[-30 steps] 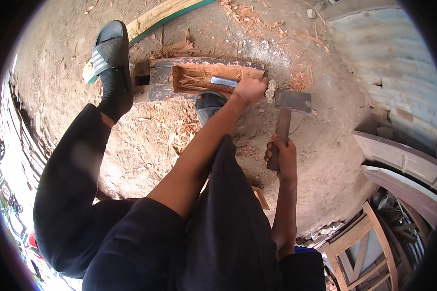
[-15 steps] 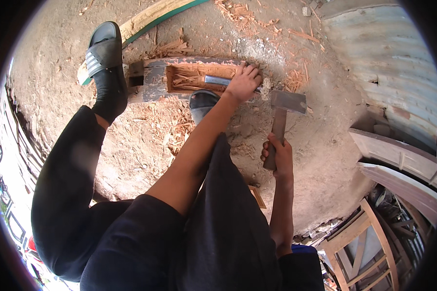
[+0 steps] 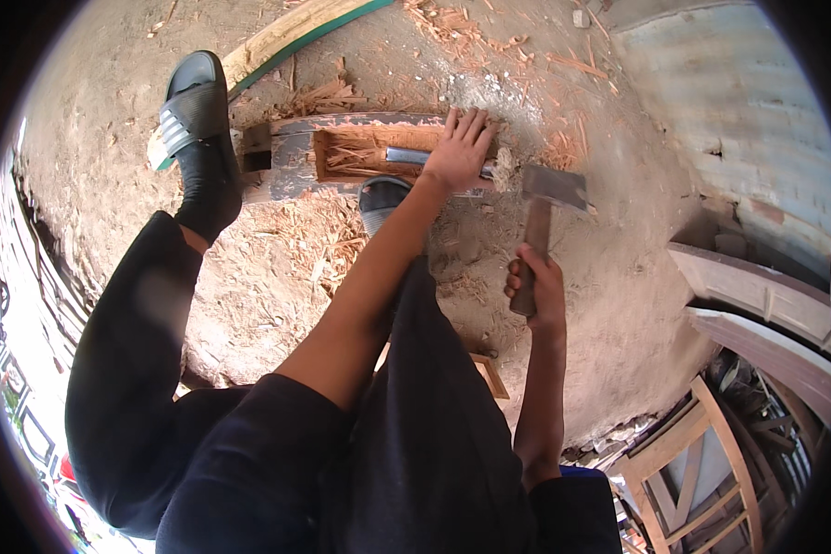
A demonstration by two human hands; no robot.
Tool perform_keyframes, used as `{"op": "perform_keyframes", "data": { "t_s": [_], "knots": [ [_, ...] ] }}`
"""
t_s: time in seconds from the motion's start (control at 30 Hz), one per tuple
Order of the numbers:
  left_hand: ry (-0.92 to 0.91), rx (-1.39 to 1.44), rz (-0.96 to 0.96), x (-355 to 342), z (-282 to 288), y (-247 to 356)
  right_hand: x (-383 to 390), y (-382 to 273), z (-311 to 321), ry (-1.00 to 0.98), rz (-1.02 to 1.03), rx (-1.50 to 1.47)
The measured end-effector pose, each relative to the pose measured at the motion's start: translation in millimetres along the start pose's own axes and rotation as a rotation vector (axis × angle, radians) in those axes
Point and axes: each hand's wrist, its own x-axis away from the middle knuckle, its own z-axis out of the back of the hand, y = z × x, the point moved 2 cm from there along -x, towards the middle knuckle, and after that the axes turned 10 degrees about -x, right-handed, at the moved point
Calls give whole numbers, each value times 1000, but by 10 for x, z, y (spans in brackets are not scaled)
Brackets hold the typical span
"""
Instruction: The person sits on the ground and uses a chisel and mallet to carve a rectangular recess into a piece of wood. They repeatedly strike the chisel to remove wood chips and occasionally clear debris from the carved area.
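Note:
My left hand point(image 3: 458, 155) lies flat with its fingers stretched out, across a chisel point(image 3: 406, 155). The chisel's shiny metal part shows left of the hand, and a pale frayed end sticks out to its right. Under it is a wooden beam point(image 3: 294, 157) with worn grey paint and a long rectangular recess full of splinters. My right hand point(image 3: 539, 284) is closed round the wooden handle of a hammer point(image 3: 554, 187). Its dark, blocky head is slightly blurred and apart from the chisel, just right of the frayed end.
My sandalled left foot point(image 3: 194, 115) rests by the beam's left end; my other sandal point(image 3: 381, 198) is at its near edge. A green-edged plank point(image 3: 286, 42) lies beyond. Wood chips point(image 3: 328, 245) litter the dirt. Corrugated sheeting point(image 3: 748, 102) and a wooden frame point(image 3: 679, 434) stand right.
The fingers of my left hand have straightened from a curled pose over the chisel. My right hand and the hammer have shifted slightly to the right.

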Motion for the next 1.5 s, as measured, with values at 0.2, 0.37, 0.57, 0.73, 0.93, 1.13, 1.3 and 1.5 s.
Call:
{"op": "perform_keyframes", "data": {
  "t_s": [0.2,0.37,0.57,0.73,0.93,1.13,1.3,1.5],
  "knots": [
    [-18,30,-2,-25,29,57,-286,47,-101,154,267,-335],
    [89,156,-50,114,-11,-123,8,119,-239,-63,-6,125],
    [126,196,-46,75,66,-112,37,-198,142,41,55,-118],
    [137,247,-136,61,44,-48,92,-352,422,132,185,-224],
    [68,242,-151,17,28,98,215,-96,517,153,105,-286],
    [185,337,-189,8,-40,-16,244,172,361,86,-19,-324],
    [73,276,-226,-20,-3,-77,268,115,292,72,16,-256],
    [85,322,-193,-81,8,-136,361,-100,198,93,56,-250]
  ]
}}
